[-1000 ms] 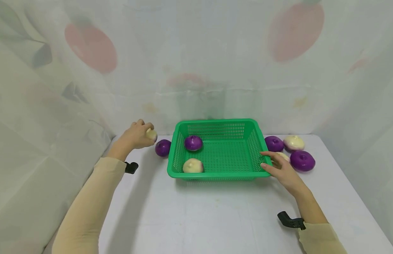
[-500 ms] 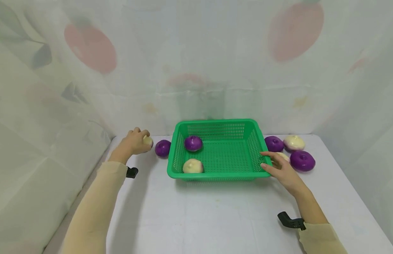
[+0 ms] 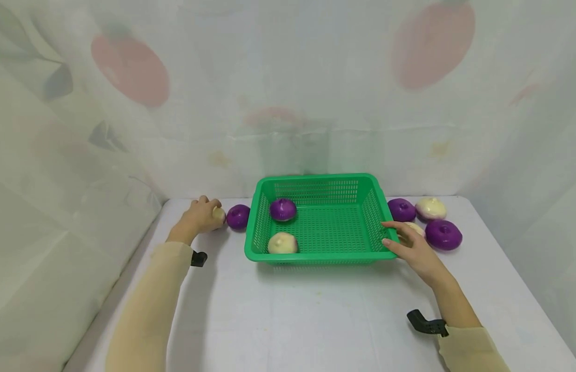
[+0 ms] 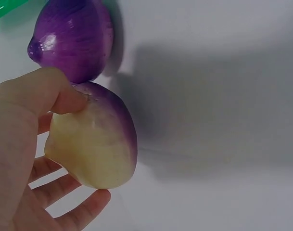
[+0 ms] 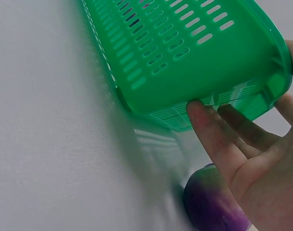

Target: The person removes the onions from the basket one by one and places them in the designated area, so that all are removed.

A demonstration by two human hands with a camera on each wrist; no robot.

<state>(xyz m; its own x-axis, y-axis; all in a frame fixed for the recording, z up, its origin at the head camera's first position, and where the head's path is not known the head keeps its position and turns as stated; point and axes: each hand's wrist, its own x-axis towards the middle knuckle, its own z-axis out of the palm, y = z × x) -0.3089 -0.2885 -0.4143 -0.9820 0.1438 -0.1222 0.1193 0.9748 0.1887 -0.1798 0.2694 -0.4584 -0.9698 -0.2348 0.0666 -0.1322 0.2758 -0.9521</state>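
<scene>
In the head view my left hand [image 3: 200,217] holds a cream-and-purple turnip [image 4: 95,144] low over the left end of the table, close beside a purple onion [image 3: 238,217]. The left wrist view shows the thumb across the turnip's side and the other fingers behind and under it. My right hand [image 3: 417,251] grips the right rim of a green plastic basket [image 3: 316,256], thumb and index fingertip over the rim, other fingers along the outside wall. Inside the basket, at its left, lie another purple onion [image 3: 283,210] and a cream turnip [image 3: 282,243].
Right of the basket sit purple onions, one at the back [image 3: 402,210] and one nearer [image 3: 443,235], with a cream turnip [image 3: 430,208] behind. Another cream turnip [image 3: 415,228] is partly hidden by my right hand. A printed curtain [image 3: 316,93] hangs behind the white table [image 3: 311,315].
My left hand has lowered the turnip toward the table, first slightly left, then back right next to the purple onion. The right hand and basket have stayed put.
</scene>
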